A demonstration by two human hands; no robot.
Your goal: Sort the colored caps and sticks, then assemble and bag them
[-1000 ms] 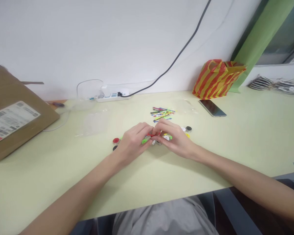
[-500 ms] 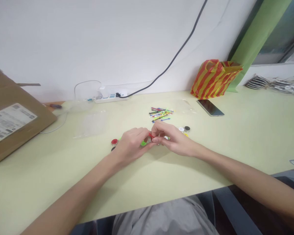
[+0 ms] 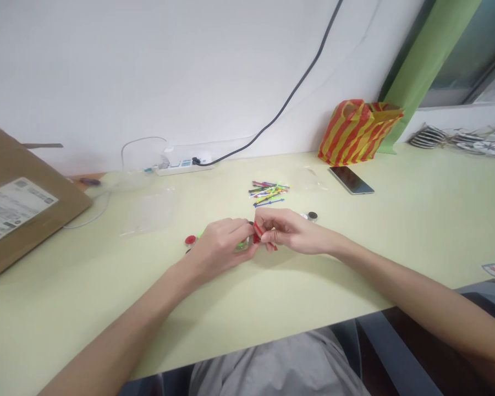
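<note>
Above the table's middle my two hands meet. My right hand pinches a slim red plastic arrow between thumb and fingertips, and one end sticks out below the fingers. My left hand is closed with thumb and fingers around a small red piece, mostly hidden by the fingers. Behind the left fingers a green round piece shows in part. A red round disc piece lies left of that hand, and a black one sits beyond the right hand. Several coloured plastic arrows are heaped just past my hands.
A cardboard box stands at left, near a clear plastic bag. Against the wall lies a power strip with a black cable. At right are a phone and a striped bag.
My right hand has turned the red arrow, so more of it shows, slanting down to the right. The left hand keeps nearly the same place. The view has shifted slightly.
</note>
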